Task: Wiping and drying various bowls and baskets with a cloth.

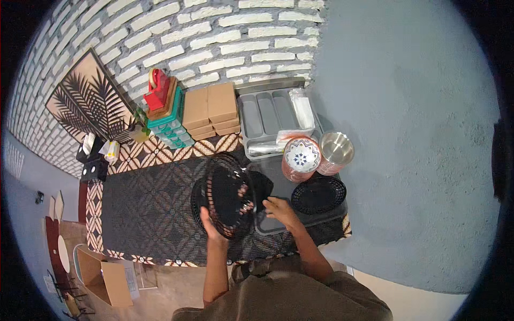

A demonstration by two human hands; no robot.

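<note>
My left hand [215,228] grips a black oval plastic basket [229,200] by its lower left rim and holds it tilted up above the table. Part of another dark rim shows behind it at the left. My right hand [280,212] is just right of the basket, fingers curled and blurred, beside a dark shape [262,184] that may be cloth. Whether those fingers hold anything is unclear. A second black oval basket [319,195] lies on the grey tray [277,224], to the right of my right hand.
Stacked patterned bowls [302,156] and stacked metal bowls [337,150] stand behind the baskets. Farther back are a grey cutlery tray [257,96], cardboard boxes [211,104], a teal drawer unit [170,124] and a red tape dispenser [157,92]. A wall [401,140] borders the right.
</note>
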